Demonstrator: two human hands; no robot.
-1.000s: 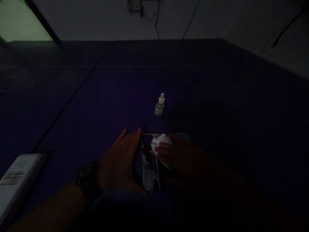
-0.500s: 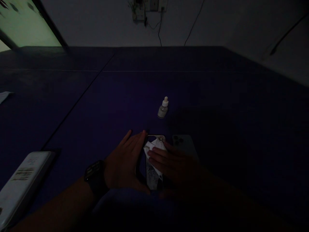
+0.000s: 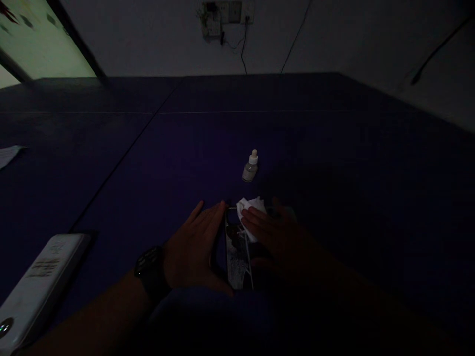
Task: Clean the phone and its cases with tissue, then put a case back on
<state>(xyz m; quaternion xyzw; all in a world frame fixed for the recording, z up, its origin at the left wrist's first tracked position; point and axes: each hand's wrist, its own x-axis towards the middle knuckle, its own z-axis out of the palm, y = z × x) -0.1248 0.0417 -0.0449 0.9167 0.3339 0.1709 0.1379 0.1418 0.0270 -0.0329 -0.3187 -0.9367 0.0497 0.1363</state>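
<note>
A phone case (image 3: 236, 267) with a dark and whitish picture on it lies on the dark blue table. My left hand (image 3: 195, 247) is braced along its left side, fingertips at the top corner and thumb at the bottom edge. Under the fingers of my right hand (image 3: 274, 235) is a crumpled white tissue (image 3: 249, 205), pressed on the case's upper right part. A phone (image 3: 290, 213) lies just right of the case, mostly hidden by that hand. Beyond the case stands a small dropper bottle (image 3: 250, 170) with a white cap.
At the left lies a white power bank (image 3: 40, 277) with a lit indicator. A sheet of paper (image 3: 9, 155) is at the far left edge. Sockets (image 3: 228, 12) and cables are on the back wall. The room is dim.
My right hand has slid the tissue up and to the right across the case, baring more of its picture. The left hand stays at the case's left side.
</note>
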